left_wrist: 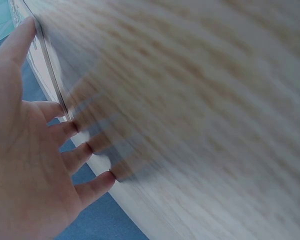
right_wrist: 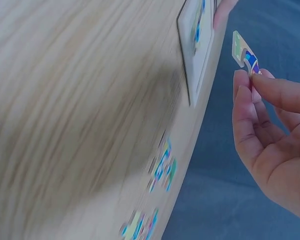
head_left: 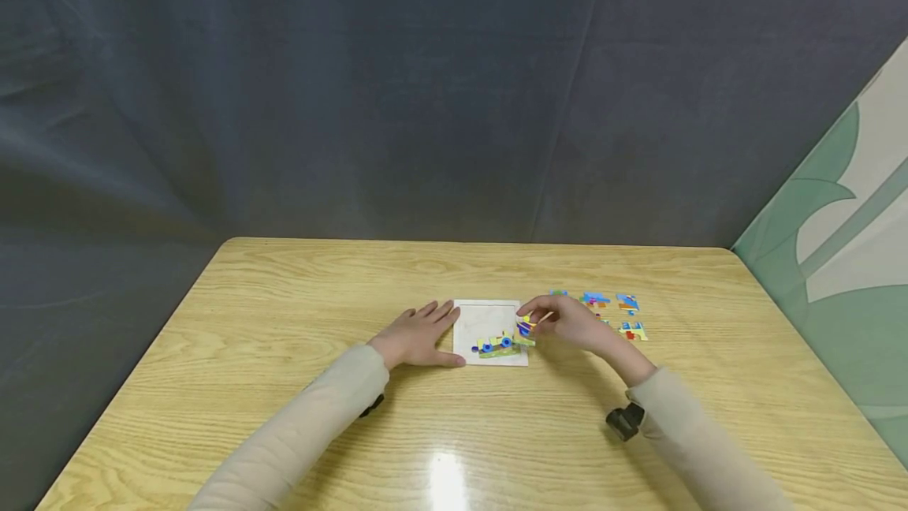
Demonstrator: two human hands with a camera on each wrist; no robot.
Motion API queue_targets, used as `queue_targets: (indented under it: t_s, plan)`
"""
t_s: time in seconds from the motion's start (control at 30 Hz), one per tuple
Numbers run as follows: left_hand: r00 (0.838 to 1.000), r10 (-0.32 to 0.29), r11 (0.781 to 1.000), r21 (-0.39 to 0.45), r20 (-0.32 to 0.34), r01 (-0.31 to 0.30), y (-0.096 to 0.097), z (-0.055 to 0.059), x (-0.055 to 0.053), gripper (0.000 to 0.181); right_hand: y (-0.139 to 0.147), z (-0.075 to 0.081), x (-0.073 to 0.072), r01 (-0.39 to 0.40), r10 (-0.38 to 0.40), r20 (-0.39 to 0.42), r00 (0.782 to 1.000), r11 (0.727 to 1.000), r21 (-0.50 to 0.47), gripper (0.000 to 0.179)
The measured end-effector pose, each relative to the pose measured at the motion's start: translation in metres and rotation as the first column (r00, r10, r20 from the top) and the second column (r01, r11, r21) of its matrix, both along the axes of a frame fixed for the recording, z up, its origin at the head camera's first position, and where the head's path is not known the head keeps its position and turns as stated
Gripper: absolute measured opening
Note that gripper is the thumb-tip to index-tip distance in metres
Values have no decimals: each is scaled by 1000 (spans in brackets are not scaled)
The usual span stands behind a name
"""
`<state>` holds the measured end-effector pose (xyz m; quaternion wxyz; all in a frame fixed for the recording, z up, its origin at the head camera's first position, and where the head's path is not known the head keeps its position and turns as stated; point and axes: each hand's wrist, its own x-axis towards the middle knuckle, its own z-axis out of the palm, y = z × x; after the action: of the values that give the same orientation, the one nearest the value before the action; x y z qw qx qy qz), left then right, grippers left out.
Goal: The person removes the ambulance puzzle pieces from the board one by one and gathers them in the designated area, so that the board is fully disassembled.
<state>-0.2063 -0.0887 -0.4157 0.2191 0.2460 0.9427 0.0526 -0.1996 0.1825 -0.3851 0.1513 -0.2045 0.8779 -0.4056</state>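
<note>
A white puzzle tray point(head_left: 485, 317) lies on the table, with a few joined jigsaw pieces point(head_left: 499, 346) along its lower part. Spread flat at the tray's left edge, my left hand point(head_left: 418, 337) rests on the tabletop, its thumb and fingertips touching the frame. My right hand point(head_left: 571, 323) pinches a jigsaw piece point(right_wrist: 246, 54) between thumb and fingers. In the right wrist view that piece is held up off the table, tilted, with green, yellow and blue on it. In the head view it is over the tray's right edge, partly hidden by the fingers.
Several loose jigsaw pieces point(head_left: 628, 303) lie to the right of the tray, some behind my right hand. They also show in the right wrist view as small colourful pieces point(right_wrist: 162, 165). A dark curtain point(head_left: 426, 101) hangs behind the wooden table point(head_left: 319, 274).
</note>
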Motion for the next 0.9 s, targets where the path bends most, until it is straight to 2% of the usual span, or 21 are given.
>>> queue_targets:
  t_s: [0.37, 0.57, 0.9]
  plan:
    - [1000, -4, 1000, 3, 4, 4, 0, 0, -1, 88, 33, -7, 7, 11, -9, -32, 999, 998, 59, 27]
    - [1000, 1, 1000, 7, 11, -1, 0, -1, 0, 88, 45, -11, 9, 17, -17, 10, 1000, 998, 52, 28]
    - [1000, 0, 1000, 12, 13, 0, 0, -4, 0, 89, 56, -18, 12, 57, -57, 151, 987, 998, 2, 26]
